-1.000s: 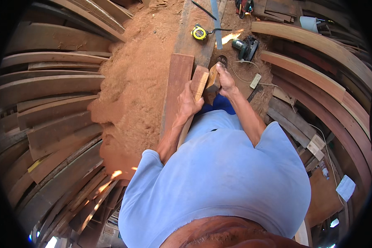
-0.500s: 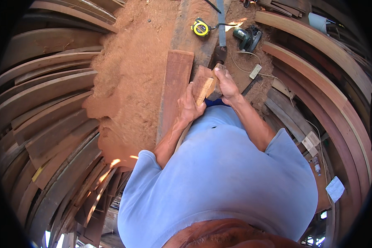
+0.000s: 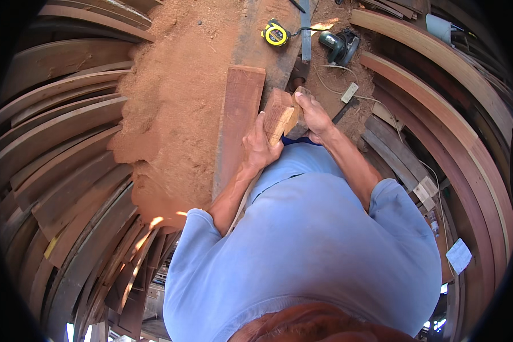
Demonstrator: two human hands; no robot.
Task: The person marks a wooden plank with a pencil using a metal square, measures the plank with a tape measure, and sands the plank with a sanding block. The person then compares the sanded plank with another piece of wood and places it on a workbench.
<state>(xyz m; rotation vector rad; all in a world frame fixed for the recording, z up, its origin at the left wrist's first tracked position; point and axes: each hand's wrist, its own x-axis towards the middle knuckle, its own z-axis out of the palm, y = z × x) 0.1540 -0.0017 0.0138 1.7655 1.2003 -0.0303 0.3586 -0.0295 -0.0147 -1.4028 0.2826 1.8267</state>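
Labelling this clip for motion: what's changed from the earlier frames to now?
The left hand has tilted its wooden block: more of the reddish broad face shows, and it now overlaps the second block, in the right hand, as seen here. Nothing newly gripped or released. The whole view shifted slightly. Reddish board, tape measure and green power tool stayed put.

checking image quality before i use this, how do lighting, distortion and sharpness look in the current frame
Head view: planks bow toward the rim, corners black; head view: bright patches of light at lower left, another near the power tool; head view: left hand, its block and the tape measure look fairly sharp.
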